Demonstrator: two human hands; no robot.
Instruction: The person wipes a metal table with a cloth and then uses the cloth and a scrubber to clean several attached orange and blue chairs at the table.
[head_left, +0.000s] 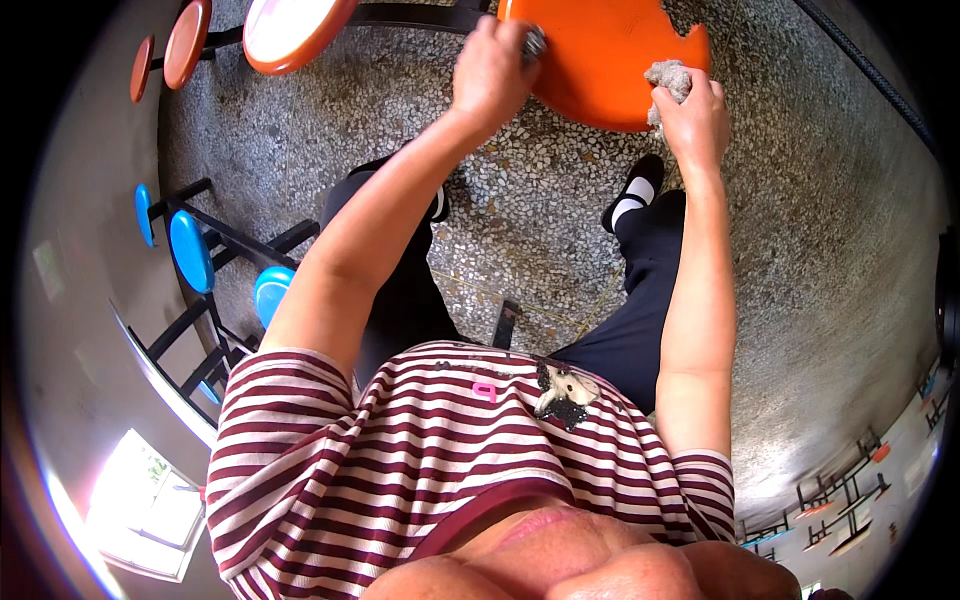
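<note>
At the top of the head view lies the round orange seat (607, 60) of a stool, its far right edge broken and jagged. My left hand (491, 71) is at the seat's left rim, its fingers closed around a grey metallic scouring pad (534, 45); the hand is slightly blurred. At the seat's lower right edge my right hand (696, 120) grips a crumpled grey cloth (670, 81), which touches the rim. The underside of the seat is hidden.
Other orange stools (292, 30) on a black metal frame (409, 16) stand at the upper left. Blue stools (191, 251) on dark frames are at the left. My shod foot (636, 191) rests on the speckled terrazzo floor (540, 225). A dark cord-like strip (870, 71) crosses the upper right.
</note>
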